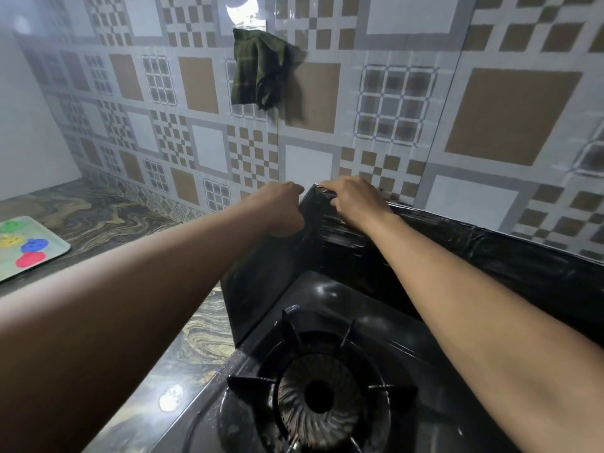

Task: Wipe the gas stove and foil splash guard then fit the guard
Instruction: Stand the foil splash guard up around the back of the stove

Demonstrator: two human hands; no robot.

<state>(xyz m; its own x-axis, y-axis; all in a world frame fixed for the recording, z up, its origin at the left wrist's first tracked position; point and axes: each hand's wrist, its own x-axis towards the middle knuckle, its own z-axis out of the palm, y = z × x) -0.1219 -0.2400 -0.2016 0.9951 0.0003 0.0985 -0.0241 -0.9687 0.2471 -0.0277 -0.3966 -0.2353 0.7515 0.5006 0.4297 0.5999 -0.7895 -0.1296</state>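
Observation:
The black gas stove (330, 299) fills the lower right, its burner (318, 393) under a black pan support. The dark foil splash guard (261, 282) stands upright around the stove's left side and along the back wall (490, 253). Both hands meet at its top back-left corner. My left hand (281, 207) is closed on the outer side of the left panel's top edge. My right hand (353, 201) pinches the top edge of the corner from the inside. A dark green cloth (258, 70) hangs from a hook on the tiled wall above.
A marbled stone counter (108, 217) runs to the left of the stove. A pale tray (49, 246) with coloured round shapes lies at its left edge. A tiled wall rises close behind the guard.

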